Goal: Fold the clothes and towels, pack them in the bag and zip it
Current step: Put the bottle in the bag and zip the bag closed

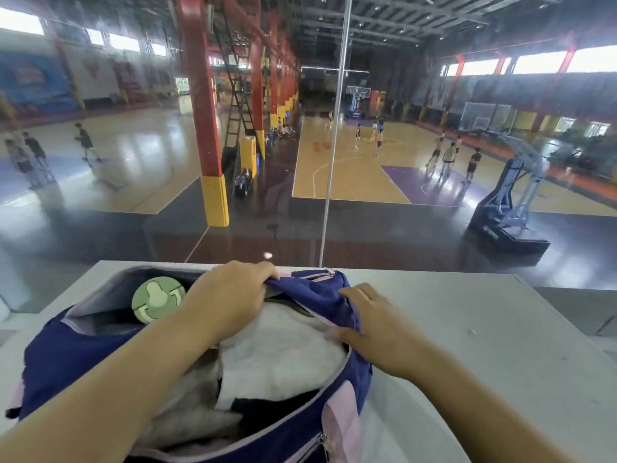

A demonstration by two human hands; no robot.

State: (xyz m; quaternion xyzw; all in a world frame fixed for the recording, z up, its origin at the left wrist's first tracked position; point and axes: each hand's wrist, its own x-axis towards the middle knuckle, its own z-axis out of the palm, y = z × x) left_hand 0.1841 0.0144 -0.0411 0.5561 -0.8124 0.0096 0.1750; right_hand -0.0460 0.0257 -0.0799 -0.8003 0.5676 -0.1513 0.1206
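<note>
The white worktop (pixel 467 329) carries the blue bag (pixel 83 355), which runs from the near edge almost to the far edge, left of the middle. It lies unzipped, with a white towel (pixel 283 355) over dark clothing (pixel 267 412), evidently packed. The left hand (pixel 230 295) grasps the bag's far flap and the right hand (pixel 370 319) clutches the right rim, likely drawing the mouth together for zipping. A green bottle cap (pixel 157 300) sits upright in an end pocket. No brand or writing is legible on the bag.
</note>
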